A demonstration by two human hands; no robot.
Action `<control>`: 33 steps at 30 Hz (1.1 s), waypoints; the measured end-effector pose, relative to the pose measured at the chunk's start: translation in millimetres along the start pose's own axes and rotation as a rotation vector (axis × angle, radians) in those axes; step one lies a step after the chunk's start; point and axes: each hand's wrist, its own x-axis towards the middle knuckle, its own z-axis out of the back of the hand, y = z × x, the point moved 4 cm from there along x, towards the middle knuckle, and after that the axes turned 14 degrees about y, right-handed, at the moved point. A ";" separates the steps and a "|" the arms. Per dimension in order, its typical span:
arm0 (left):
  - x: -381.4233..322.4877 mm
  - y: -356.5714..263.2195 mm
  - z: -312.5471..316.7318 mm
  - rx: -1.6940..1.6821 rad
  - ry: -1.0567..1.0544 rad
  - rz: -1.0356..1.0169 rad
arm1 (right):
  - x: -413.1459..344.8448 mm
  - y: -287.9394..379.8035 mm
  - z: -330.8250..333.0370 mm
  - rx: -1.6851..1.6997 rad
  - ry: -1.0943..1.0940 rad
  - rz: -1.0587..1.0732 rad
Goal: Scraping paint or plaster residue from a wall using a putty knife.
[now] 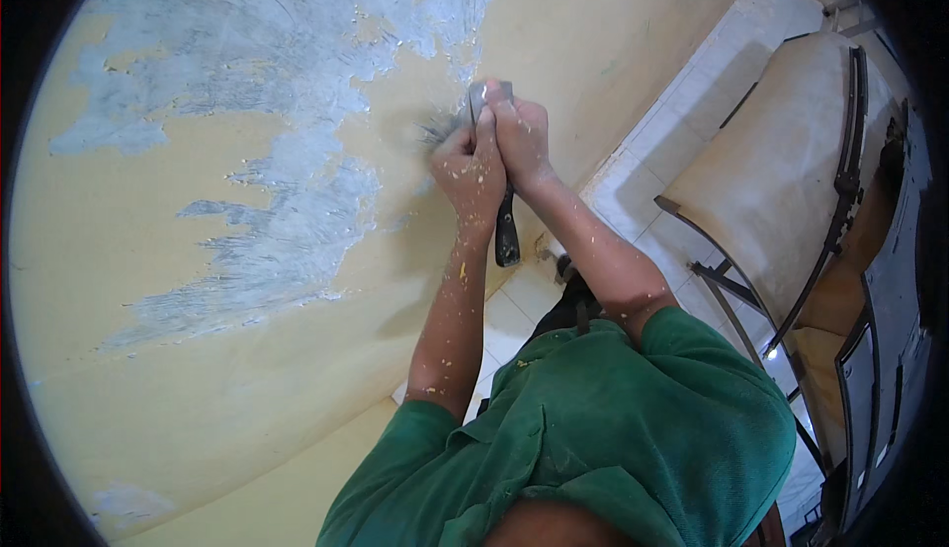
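Note:
A scraper with a black handle [507,232] and a metal blade is held in both hands against a yellow painted wall [593,35]. My left hand [472,169] grips it low on the blade, and my right hand [521,128] lies beside it, a finger near the blade's upper edge. Which fingers press where is partly hidden. Left of the blade, a large grey-white bare patch [296,199] with scratches and ragged paint edges spreads over the wall. Small paint flakes stick to my forearms and hands.
At the right, worn curved panels [771,169] with dark edges lean over a metal frame [726,280]. White floor tiles [675,117] run along the wall's foot. A yellow wall section meets the scraped wall at the lower left.

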 end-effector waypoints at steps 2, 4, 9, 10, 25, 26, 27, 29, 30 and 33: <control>6.4 -8.7 -1.7 -0.033 0.038 -0.048 | 4.9 11.4 -2.5 0.049 0.035 -0.017; 7.2 -4.6 -0.1 -0.030 0.025 -0.029 | 1.0 11.5 -2.4 0.093 0.066 -0.035; -3.2 3.8 -1.2 -0.046 -0.040 0.008 | -1.6 -2.4 0.2 -0.014 0.013 -0.009; -1.5 4.0 -0.8 -0.034 -0.019 0.000 | 0.3 -1.0 -0.6 -0.013 0.016 -0.003; -5.0 3.0 4.1 -0.048 -0.016 -0.062 | -1.9 7.4 -6.3 -0.026 0.056 0.113; -5.4 4.7 4.8 -0.059 -0.027 -0.053 | -3.4 6.4 -6.4 -0.009 0.052 0.097; -3.3 2.0 6.9 -0.059 -0.032 -0.057 | -6.0 5.8 -8.6 0.010 0.053 0.071; 6.4 -7.6 8.4 0.066 -0.035 -0.096 | 5.3 11.2 -9.1 0.040 0.036 0.055; 10.7 -10.2 7.2 0.068 -0.040 -0.089 | 6.1 15.7 -9.3 0.069 0.014 0.027; 14.9 -10.7 0.2 -0.006 -0.010 -0.072 | 4.9 29.7 -8.2 0.051 0.014 -0.053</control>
